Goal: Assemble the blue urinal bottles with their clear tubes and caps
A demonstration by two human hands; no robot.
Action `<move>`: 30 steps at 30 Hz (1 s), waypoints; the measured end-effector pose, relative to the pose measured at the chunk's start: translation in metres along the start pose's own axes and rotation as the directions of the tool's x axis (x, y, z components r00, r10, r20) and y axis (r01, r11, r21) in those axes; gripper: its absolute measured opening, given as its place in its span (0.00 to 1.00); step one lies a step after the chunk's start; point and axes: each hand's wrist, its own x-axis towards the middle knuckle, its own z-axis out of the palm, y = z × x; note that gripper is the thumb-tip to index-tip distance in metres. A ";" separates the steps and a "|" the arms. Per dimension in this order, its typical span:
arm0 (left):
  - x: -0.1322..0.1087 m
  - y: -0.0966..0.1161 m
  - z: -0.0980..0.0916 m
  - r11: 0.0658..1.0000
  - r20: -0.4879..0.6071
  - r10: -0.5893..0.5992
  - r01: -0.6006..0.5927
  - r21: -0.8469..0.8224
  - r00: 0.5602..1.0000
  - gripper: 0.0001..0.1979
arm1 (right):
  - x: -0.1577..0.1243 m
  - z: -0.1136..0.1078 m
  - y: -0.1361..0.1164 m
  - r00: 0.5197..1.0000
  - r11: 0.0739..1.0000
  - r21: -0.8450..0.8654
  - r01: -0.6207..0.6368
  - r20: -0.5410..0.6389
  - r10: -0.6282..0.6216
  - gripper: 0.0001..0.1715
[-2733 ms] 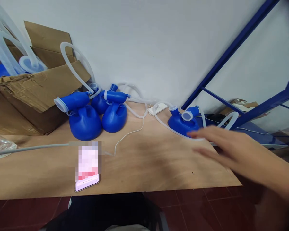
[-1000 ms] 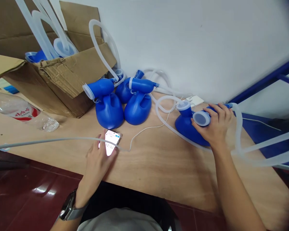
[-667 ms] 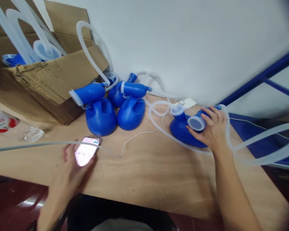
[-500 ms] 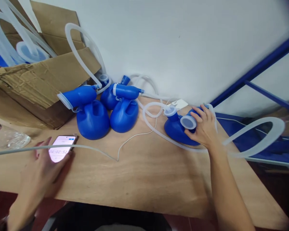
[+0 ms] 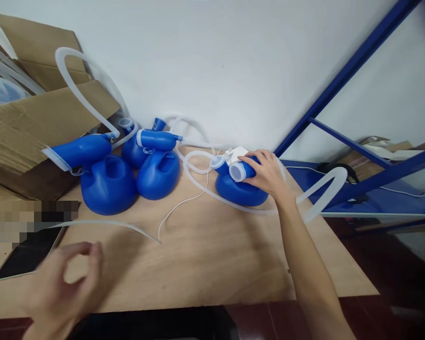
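My right hand is wrapped round the neck of a blue plastic bottle with a pale cap and a clear hose trailing to the right. My left hand hovers low at the left over the table's front edge, blurred, fingers loosely curled with nothing seen in them. A dark phone lies flat on the table just left of that hand.
Three more blue bottles with clear hoses stand at the back by the white wall. An open cardboard box sits at the left. A thin white cable crosses the wooden table. A blue metal rack stands at the right.
My left hand put the phone down farther left, its screen now dark, and drew back. My right hand reached the blue bottle, took hold of its neck and has kept hold.
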 end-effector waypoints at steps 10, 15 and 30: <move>0.073 0.150 0.105 0.706 0.007 0.675 -0.644 -0.296 0.737 0.15 | 0.017 -0.022 -0.036 0.992 0.957 0.262 -0.128 0.044 0.120 0.46; 0.124 0.147 0.128 0.827 0.034 0.335 -0.276 -0.490 0.942 0.38 | 0.010 -0.050 -0.081 0.997 0.972 0.233 -0.013 -0.077 0.031 0.43; 0.113 0.038 0.134 0.773 0.503 0.064 0.276 -0.571 0.862 0.29 | 0.009 0.037 -0.183 0.997 0.917 0.399 0.016 -0.073 0.015 0.41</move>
